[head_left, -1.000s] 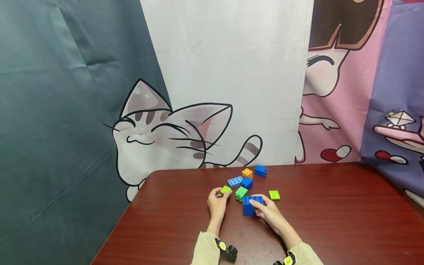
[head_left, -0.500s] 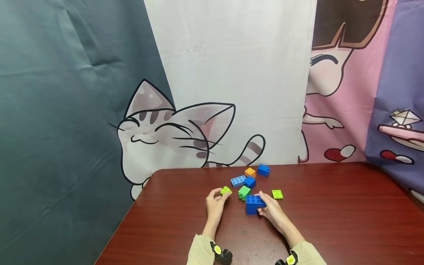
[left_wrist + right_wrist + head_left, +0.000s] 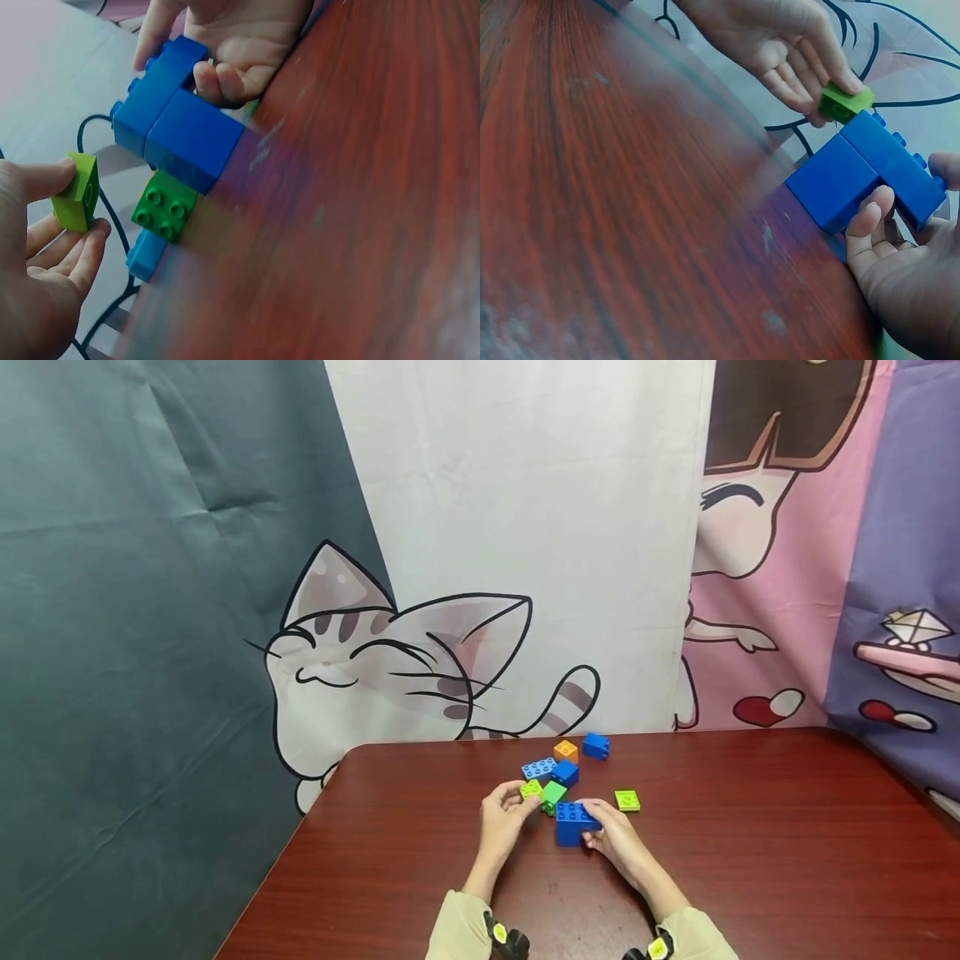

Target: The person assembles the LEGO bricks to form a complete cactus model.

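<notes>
My left hand (image 3: 499, 820) pinches a small lime-green building brick (image 3: 531, 789) between thumb and fingertips, studs up in the head view. Two joined blue building bricks (image 3: 570, 835) are in my right hand (image 3: 619, 842): a long studded one on top, a shorter block under its left end. In the right wrist view the thumb lies at the studded side of the long blue brick (image 3: 892, 159), with fingers curled beneath its overhanging end. The lime-green brick (image 3: 845, 103) overlaps the far end of the blue pair in that view.
Behind the hands lie a green brick (image 3: 555, 793), a light blue brick (image 3: 538, 768), a dark blue brick (image 3: 566, 773) and an orange brick (image 3: 566, 751). Another blue brick (image 3: 596, 745) sits near the table's back edge. A flat lime-green brick (image 3: 627, 800) lies to the right.
My left hand has moved right with the lime-green brick, closer to the blue pair and now partly over the green brick. My right hand stays nearly in place, its thumb shifted on the blue bricks.
</notes>
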Demonstrator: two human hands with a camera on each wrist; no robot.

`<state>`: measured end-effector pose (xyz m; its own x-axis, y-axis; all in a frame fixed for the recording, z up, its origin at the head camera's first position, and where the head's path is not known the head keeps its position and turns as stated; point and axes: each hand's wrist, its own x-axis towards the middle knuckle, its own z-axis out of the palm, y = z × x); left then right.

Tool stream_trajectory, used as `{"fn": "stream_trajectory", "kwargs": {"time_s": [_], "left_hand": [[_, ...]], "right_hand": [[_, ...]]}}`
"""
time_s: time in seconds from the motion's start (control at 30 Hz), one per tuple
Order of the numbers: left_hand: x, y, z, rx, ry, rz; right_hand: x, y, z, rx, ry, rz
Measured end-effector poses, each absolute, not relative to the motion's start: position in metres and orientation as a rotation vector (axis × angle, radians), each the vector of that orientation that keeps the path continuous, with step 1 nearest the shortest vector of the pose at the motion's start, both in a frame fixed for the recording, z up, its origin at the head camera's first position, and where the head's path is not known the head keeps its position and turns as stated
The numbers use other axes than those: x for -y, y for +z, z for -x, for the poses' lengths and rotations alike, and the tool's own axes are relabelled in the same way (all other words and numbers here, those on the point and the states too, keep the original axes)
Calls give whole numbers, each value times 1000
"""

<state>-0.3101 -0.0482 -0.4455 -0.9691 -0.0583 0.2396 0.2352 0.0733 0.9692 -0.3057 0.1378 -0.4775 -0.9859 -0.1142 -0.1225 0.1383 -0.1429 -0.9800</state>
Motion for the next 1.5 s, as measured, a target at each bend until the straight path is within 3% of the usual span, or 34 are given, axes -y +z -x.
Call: {"fn": "stream_trajectory", "kwargs": {"time_s": [0.27,0.7,1.5], "left_hand": [[44,-436,306,2162,-1979,264],[31,-459,320,2162,-2060,405],[24,-461,316,2320,-1960,467]], "right_hand": [[-138,-478,306,-1939,-2265,-26],[-138,-479,308,-1959,-2252,-39],[-138,-478,307,-1965,-2233,-43]]}}
